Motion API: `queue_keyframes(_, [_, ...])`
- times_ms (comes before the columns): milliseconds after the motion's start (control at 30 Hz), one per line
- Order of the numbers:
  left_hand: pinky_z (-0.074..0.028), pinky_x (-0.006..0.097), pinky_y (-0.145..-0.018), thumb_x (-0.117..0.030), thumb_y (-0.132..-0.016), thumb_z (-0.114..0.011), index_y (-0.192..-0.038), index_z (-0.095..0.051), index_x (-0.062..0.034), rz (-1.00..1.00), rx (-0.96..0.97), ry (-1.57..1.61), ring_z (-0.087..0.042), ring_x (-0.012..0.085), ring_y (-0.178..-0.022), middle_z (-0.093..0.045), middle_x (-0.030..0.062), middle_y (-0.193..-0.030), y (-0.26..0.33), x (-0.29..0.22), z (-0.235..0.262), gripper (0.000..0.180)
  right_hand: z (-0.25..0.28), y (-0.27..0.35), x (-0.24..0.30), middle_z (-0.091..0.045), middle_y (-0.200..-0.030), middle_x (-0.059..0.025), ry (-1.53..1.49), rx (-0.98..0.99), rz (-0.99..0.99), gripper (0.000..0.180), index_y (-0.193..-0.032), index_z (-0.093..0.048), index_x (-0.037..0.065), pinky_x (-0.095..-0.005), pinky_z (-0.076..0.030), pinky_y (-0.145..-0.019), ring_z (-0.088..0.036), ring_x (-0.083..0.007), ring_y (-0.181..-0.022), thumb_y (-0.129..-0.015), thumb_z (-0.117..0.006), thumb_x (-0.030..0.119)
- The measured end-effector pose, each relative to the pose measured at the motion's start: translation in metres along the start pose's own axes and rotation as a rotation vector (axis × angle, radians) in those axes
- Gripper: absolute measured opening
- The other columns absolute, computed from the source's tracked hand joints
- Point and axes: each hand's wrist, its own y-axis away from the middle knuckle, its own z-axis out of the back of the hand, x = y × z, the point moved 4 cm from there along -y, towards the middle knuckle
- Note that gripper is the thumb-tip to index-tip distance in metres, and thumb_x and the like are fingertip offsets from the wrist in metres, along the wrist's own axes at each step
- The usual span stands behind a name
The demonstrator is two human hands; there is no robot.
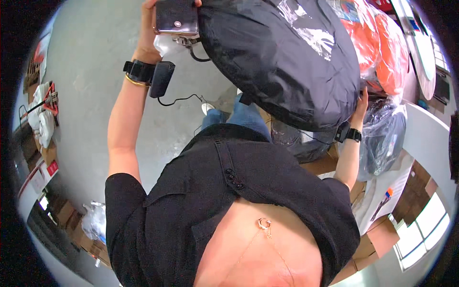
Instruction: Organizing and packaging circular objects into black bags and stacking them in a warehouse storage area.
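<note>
A large rounded bundle in black plastic [282, 62] fills the upper middle, with shiny clear patches on its top. My right hand [362, 105] is at its right edge, fingers closed against the plastic and partly hidden by it. At the upper left, my left hand [150, 45] grips a dark glossy box-shaped device [177, 21], fingers showing on both sides of it. Metal parts and a black cable hang below the device, beside the bundle's left edge. Both wrists wear black straps with small black modules.
Orange bundles in clear plastic [389, 52] lie beyond the black one at the right. More plastic-wrapped goods [382, 143] stand below them, near cardboard [377, 239]. Grey floor [91, 91] spreads out at the left, edged by white sacks [44, 115] on a red-framed thing.
</note>
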Motion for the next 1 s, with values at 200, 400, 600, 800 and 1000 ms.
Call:
queue_keyframes(200, [-0.054, 0.035, -0.073, -0.048, -0.090, -0.038, -0.114, -0.052, -0.0005, -0.149, 0.114, -0.114, -0.064, 0.0238, -0.082, -0.063, 0.0157, -0.096, -0.019, -0.009, -0.010, 0.055, -0.066, 0.085, 0.013, -0.056, -0.118, -0.0067, -0.051, -0.184, 0.153, 0.051, -0.118, -0.052, 0.000, -0.0352, -0.042, -0.091, -0.054, -0.0209, -0.106, -0.088, -0.049, 0.042])
queue_keyframes(400, [-0.046, 0.045, -0.089, -0.054, -0.084, -0.042, -0.130, -0.036, -0.0009, -0.084, 0.198, 0.065, -0.048, 0.0312, -0.112, -0.046, 0.0228, -0.124, -0.022, -0.010, 0.002, 0.070, -0.069, 0.106, 0.017, -0.056, -0.119, -0.0100, -0.152, -0.117, 0.097, 0.041, -0.123, -0.048, -0.001, -0.0332, -0.043, -0.092, -0.055, -0.0192, -0.106, -0.093, -0.043, 0.026])
queue_keyframes(600, [-0.042, 0.049, -0.091, -0.057, -0.080, -0.045, -0.131, -0.034, -0.0015, -0.012, 0.451, 0.234, -0.044, 0.0358, -0.114, -0.043, 0.0247, -0.127, -0.019, -0.006, -0.031, 0.076, -0.039, 0.080, 0.014, -0.066, -0.094, -0.0088, -0.419, 0.212, 0.027, 0.025, -0.099, -0.062, 0.001, -0.0332, -0.051, -0.076, -0.064, -0.0211, -0.081, -0.089, -0.053, 0.021])
queue_keyframes(800, [-0.040, 0.047, -0.092, -0.058, -0.080, -0.043, -0.128, -0.038, -0.0003, -0.014, 0.370, 0.168, -0.049, 0.0332, -0.108, -0.047, 0.0206, -0.121, -0.012, -0.010, -0.034, 0.075, -0.073, 0.107, 0.019, -0.067, -0.091, -0.0107, -0.245, 0.150, 0.208, 0.025, -0.095, -0.062, -0.001, -0.0347, -0.052, -0.075, -0.065, -0.0219, -0.078, -0.089, -0.052, 0.021])
queue_keyframes(1000, [-0.036, 0.046, -0.094, -0.060, -0.078, -0.046, -0.130, -0.036, -0.0015, -0.011, 0.293, 0.125, -0.046, 0.0344, -0.112, -0.046, 0.0214, -0.125, -0.030, -0.007, -0.001, 0.079, -0.020, 0.056, 0.004, -0.067, -0.089, -0.0117, -0.411, 0.199, 0.034, 0.027, -0.094, -0.062, -0.002, -0.0374, -0.053, -0.074, -0.065, -0.0226, -0.079, -0.089, -0.052, 0.022])
